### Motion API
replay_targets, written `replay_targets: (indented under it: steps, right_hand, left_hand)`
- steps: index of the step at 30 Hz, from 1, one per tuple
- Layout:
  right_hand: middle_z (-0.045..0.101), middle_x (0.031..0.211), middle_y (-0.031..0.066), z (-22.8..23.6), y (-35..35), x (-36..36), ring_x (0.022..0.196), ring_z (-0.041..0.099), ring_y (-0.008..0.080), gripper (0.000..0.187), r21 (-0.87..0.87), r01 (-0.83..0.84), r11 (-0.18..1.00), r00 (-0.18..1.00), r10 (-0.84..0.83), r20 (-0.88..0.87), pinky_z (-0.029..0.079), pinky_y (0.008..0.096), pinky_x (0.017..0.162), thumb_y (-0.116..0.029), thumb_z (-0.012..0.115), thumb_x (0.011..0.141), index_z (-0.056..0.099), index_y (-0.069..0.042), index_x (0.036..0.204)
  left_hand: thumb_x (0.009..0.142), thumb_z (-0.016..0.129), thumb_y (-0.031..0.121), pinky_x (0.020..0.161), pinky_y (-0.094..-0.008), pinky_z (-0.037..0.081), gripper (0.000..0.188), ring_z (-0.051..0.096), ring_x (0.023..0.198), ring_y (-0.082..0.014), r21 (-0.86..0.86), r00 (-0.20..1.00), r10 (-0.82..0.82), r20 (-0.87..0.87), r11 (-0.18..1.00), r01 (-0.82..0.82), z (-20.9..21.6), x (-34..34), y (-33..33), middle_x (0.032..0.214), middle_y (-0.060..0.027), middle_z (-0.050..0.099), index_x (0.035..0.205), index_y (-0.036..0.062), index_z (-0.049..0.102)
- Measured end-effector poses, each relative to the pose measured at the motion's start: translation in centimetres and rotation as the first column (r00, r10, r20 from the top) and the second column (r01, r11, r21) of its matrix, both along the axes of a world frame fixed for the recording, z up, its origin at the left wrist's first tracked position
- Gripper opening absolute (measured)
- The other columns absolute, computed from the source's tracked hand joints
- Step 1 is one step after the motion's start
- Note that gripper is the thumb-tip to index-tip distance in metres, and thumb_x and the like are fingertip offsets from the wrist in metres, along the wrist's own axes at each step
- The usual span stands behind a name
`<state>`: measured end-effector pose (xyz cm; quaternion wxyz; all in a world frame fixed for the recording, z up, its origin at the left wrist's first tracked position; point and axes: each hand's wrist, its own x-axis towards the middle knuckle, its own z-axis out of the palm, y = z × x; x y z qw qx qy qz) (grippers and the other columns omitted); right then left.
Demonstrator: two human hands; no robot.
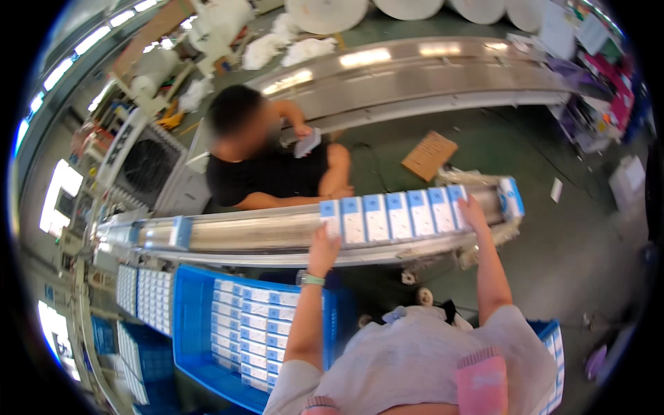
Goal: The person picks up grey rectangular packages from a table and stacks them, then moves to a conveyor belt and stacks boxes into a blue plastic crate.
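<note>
A row of several white-and-blue packs (376, 217) stands side by side on a narrow conveyor (256, 232) in front of me. My left hand (324, 250) is at the row's left end, its fingers against the lower part of the leftmost pack (330, 213). At the other end, my right hand (472, 213) grips the rightmost pack (456, 200) from its outer side. The row sits between my two hands. Farther right, a single pack (511, 198) rests at the conveyor's end, apart from the row. Another pack (180, 232) lies alone toward the left.
A blue crate (181, 325) with stacked packs stands below the conveyor at left. Across the belt, a person in black (277, 169) holds a flat light-coloured item (308, 143). Cardboard (429, 155) lies on the floor; a wide metal conveyor (415, 69) runs behind.
</note>
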<state>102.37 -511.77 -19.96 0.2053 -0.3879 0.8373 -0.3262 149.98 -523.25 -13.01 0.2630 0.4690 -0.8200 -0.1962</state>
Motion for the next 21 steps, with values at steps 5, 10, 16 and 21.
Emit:
replay_targets:
  steps: [5, 10, 16, 21]
  right_hand:
    - [0.059, 0.116, 0.029, 0.1, -0.9, 2.1, 0.109, 0.057, 0.0438, 0.056, -0.054, -0.082, 0.995, 0.997, 0.082, -0.008, 0.045, 0.0457, 0.093, -0.042, 0.047, 0.094, 0.046, 0.0, 0.132]
    - [0.058, 0.117, 0.0303, -0.7, -2.9, 6.4, 0.107, 0.057, 0.0463, 0.057, -0.075, -0.14, 0.987, 0.988, 0.134, -0.082, 0.045, 0.0483, 0.092, -0.041, 0.042, 0.096, 0.039, -0.003, 0.139]
    - [0.058, 0.119, 0.0301, -1.6, -7.2, 13.9, 0.108, 0.057, 0.0454, 0.06, -0.072, -0.282, 0.957, 0.958, 0.285, 0.038, 0.045, 0.0475, 0.093, -0.039, 0.041, 0.097, 0.031, -0.004, 0.144]
    - [0.05, 0.133, 0.0272, -7.7, -10.5, 14.1, 0.118, 0.053, 0.0376, 0.062, -0.245, -0.261, 0.934, 0.956, 0.284, 0.067, 0.042, 0.0395, 0.1, -0.036, 0.048, 0.098, 0.034, 0.007, 0.139]
  left_hand:
    - [0.086, 0.062, 0.027, 0.088, -0.0484, 0.047, 0.061, 0.053, 0.105, -0.0457, 0.008, 0.995, 0.082, 0.057, 0.997, -0.083, -0.7, 1.9, 0.3, 0.119, -0.0257, 0.051, 0.136, 0.002, 0.038]
    - [0.084, 0.062, 0.024, 0.086, -0.0498, 0.047, 0.052, 0.053, 0.105, -0.043, -0.048, 0.946, 0.261, 0.194, 0.965, -0.257, -0.3, 4.8, 0.2, 0.12, -0.0222, 0.051, 0.131, 0.0073, 0.046]
    - [0.082, 0.059, 0.023, 0.089, -0.0527, 0.045, 0.049, 0.05, 0.114, -0.0401, -0.186, 0.792, 0.542, 0.28, 0.84, -0.509, -1.0, 10.6, 0.4, 0.132, -0.0243, 0.047, 0.128, 0.0072, 0.05]
    - [0.079, 0.06, 0.02, 0.092, -0.052, 0.044, 0.049, 0.048, 0.119, -0.0388, -0.128, 0.781, 0.597, 0.182, 0.802, -0.583, -0.2, 10.3, 3.3, 0.133, -0.0241, 0.045, 0.125, 0.0066, 0.051]
